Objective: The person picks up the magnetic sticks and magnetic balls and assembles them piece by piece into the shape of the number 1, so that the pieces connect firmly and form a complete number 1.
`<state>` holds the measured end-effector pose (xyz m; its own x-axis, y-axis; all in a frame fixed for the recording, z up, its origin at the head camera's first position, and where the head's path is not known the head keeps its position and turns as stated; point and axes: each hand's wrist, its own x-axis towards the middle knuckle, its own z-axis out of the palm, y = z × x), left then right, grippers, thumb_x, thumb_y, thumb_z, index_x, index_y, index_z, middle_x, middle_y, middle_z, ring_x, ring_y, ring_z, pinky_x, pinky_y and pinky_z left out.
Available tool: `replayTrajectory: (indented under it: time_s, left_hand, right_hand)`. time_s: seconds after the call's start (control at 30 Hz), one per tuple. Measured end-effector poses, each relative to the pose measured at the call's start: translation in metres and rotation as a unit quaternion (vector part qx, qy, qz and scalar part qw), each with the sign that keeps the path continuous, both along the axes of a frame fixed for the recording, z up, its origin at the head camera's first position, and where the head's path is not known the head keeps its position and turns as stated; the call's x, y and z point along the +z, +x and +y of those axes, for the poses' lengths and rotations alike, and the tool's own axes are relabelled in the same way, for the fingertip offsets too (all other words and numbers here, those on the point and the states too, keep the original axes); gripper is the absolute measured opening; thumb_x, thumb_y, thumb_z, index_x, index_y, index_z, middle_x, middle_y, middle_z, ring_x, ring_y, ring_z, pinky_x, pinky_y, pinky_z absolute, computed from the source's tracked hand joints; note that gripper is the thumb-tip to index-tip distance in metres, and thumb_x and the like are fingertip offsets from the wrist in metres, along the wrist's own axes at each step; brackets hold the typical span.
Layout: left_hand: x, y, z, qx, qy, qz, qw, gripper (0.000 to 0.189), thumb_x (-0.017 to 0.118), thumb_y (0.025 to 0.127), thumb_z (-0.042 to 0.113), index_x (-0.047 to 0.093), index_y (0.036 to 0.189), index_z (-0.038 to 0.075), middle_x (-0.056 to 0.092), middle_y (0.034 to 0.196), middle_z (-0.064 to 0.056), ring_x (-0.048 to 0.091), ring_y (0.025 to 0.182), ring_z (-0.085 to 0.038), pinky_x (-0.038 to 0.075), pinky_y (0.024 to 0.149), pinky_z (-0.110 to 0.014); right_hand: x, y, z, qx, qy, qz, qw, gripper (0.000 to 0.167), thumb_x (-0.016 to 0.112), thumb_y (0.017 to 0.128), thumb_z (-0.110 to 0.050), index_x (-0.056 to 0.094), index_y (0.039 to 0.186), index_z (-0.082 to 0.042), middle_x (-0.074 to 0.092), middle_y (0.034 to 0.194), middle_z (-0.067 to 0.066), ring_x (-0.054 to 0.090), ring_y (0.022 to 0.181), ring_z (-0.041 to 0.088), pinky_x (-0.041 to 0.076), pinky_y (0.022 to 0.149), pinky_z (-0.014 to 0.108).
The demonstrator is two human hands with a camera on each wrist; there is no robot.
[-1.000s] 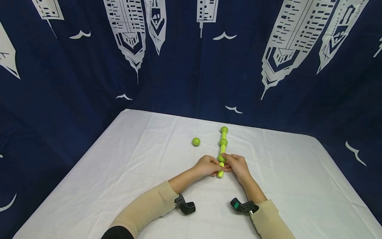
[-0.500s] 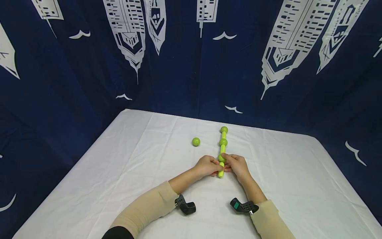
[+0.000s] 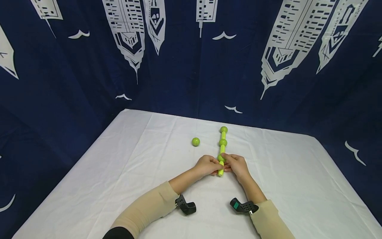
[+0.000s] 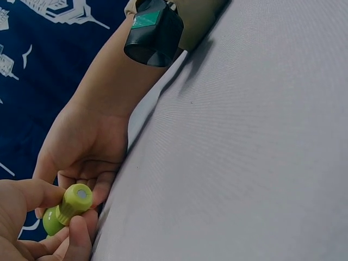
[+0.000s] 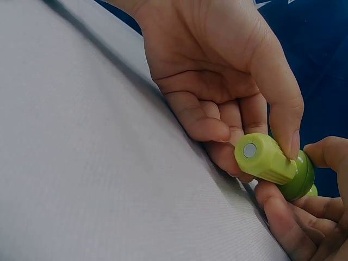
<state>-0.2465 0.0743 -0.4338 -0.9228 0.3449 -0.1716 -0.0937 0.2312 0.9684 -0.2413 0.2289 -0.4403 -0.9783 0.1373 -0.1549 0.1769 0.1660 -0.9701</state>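
A chain of green balls and yellow-green rods runs away from the hands in the head view. My left hand (image 3: 206,165) pinches the nearest ridged rod (image 3: 221,170) between thumb and fingers. A silver disc shows in this rod's end (image 5: 249,150) in the right wrist view. At the ball (image 5: 298,182) touching the rod's far end, my right hand (image 3: 237,165) pinches with thumb and fingers. Beyond it lie another rod (image 3: 222,149), the middle ball (image 3: 222,142), a further rod (image 3: 223,135) and the end ball (image 3: 223,129).
A loose green ball (image 3: 195,141) lies left of the chain on the white-covered table (image 3: 155,205). A dark blue curtain (image 3: 179,76) with white building prints hangs behind the table's far edge.
The nearest rod has shifted slightly away from me, toward the ball in my right hand. Both hands otherwise stay almost where they were.
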Motion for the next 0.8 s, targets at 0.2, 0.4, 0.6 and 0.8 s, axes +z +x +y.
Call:
replayTrajectory:
  time_s: [0.2,0.4,0.6,0.8]
  left_hand:
    - [-0.0004,-0.0001,-0.0002,0.004,0.005,-0.006,1.0,0.012,0.075,0.082,0.007,0.067,0.086,-0.002,0.061,0.065,-0.002,0.054,0.05,-0.006,0.047,0.049,-0.016]
    - [-0.0022,-0.0018,0.0001,0.007,0.009,-0.004,0.9999,0.012,0.075,0.082,0.008,0.068,0.085,-0.002,0.061,0.065,-0.002,0.054,0.05,-0.006,0.047,0.049,-0.016]
    - [-0.0019,-0.0028,0.0,0.007,0.01,-0.005,0.9999,0.011,0.075,0.081,0.006,0.069,0.084,-0.002,0.061,0.064,-0.001,0.054,0.05,-0.006,0.047,0.049,-0.015]
    - [-0.0016,-0.0036,-0.0005,0.01,0.005,-0.009,0.9999,0.011,0.075,0.081,0.007,0.069,0.084,-0.002,0.061,0.066,-0.002,0.054,0.05,-0.006,0.048,0.05,-0.016]
  right_hand:
    - [-0.0001,-0.0003,-0.0003,0.001,0.007,0.0,1.0,0.043,0.061,0.096,-0.027,0.062,0.11,0.014,0.061,0.067,0.003,0.06,0.056,0.008,0.053,0.054,0.018]
    - [0.0003,-0.0005,0.0008,0.004,0.009,0.002,1.0,0.045,0.062,0.096,-0.029,0.062,0.109,0.014,0.062,0.067,0.003,0.061,0.055,0.008,0.053,0.054,0.02]
    - [0.0019,-0.0016,0.0001,0.005,0.01,-0.004,0.9999,0.044,0.06,0.097,-0.028,0.062,0.11,0.014,0.062,0.068,0.003,0.061,0.055,0.008,0.054,0.054,0.02]
    - [0.0058,0.0011,0.001,0.018,0.01,-0.01,0.9997,0.046,0.061,0.096,-0.029,0.06,0.112,0.014,0.064,0.07,0.003,0.062,0.055,0.008,0.054,0.055,0.021]
